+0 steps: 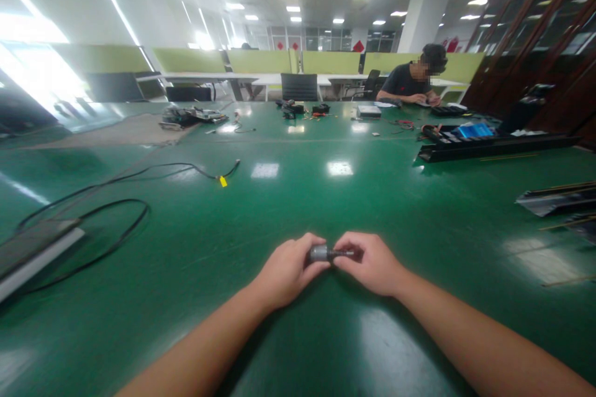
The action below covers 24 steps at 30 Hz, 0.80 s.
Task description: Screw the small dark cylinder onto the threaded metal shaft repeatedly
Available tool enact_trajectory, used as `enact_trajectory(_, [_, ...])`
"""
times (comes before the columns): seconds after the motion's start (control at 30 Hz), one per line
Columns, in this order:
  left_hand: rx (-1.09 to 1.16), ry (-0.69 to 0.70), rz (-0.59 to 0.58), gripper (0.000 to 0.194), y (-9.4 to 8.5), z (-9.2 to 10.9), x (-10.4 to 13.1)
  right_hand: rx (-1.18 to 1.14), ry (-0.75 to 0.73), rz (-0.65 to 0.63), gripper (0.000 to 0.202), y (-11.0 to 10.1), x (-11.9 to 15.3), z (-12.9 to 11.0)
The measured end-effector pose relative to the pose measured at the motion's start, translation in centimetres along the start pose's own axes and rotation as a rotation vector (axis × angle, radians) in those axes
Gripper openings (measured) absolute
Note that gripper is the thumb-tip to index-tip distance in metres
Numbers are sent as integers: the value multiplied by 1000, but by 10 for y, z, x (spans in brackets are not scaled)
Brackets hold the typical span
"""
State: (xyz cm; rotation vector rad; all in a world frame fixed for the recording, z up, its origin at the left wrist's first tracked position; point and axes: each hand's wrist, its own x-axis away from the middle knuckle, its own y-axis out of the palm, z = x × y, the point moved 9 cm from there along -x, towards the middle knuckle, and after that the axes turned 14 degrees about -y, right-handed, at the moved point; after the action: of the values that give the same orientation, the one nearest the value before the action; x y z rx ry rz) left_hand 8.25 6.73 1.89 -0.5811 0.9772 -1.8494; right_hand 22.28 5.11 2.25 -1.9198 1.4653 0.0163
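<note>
A small grey and black cylindrical part (319, 253) with a thin dark shaft lies level between my hands, above the green table (279, 198). My left hand (289, 270) grips its thick grey body from the left, thumb below and fingers above. Around the thin shaft at the right end, the thumb and fingers of my right hand (371, 262) are curled. The fingertips of both hands are close together. Fingers partly hide both ends of the part.
A black cable (135, 200) with a yellow tag (223, 181) and a grey box (37, 254) lie left. Black metal rails (493, 147) are at right. Electronic parts (190, 116) lie along the far edge, where a person (407, 82) sits.
</note>
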Motion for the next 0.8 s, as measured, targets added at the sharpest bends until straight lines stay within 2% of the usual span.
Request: enact_trajectory(0.8, [4,-16,-1,31,0,-1,-1,26,14,15,5,-3,-1,0])
